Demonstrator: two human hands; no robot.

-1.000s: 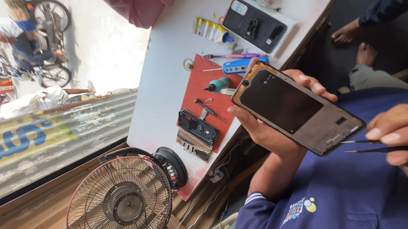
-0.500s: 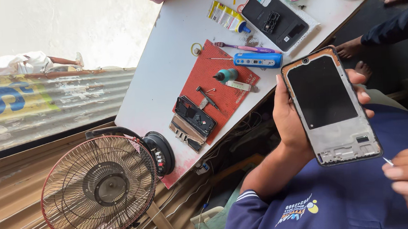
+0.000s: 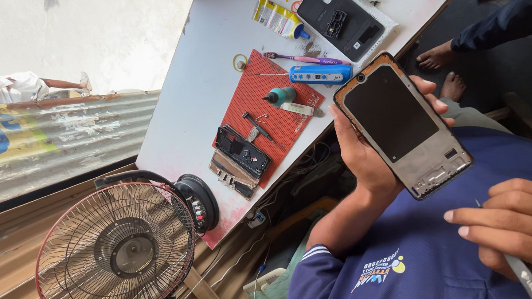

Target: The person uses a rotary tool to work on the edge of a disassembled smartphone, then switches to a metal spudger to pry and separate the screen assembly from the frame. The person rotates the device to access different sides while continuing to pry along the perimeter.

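My left hand (image 3: 371,155) holds an opened phone frame (image 3: 400,123) with a dark inner plate and exposed bottom connectors, tilted above my lap. My right hand (image 3: 517,229) sits at the lower right, closed around thin metal tweezers (image 3: 519,269) whose tip points up toward the frame's lower end. The tip stays a short way off the frame. On the white table (image 3: 201,92) lies a red work mat (image 3: 256,94) carrying a small black phone part (image 3: 243,151), a screwdriver (image 3: 255,125) and a teal-capped bottle (image 3: 280,95).
A blue tool (image 3: 321,74), a pink toothbrush (image 3: 306,58), a yellow glue tube (image 3: 278,19) and a black phone back cover (image 3: 341,17) lie on the table's far side. A red-rimmed fan (image 3: 118,251) stands at the near left. Another person's bare feet (image 3: 442,55) and sleeve show at top right.
My left hand has tilted the phone frame and kept it near my chest. My right hand with the tweezers has risen slightly into view. My view has shifted over the table.
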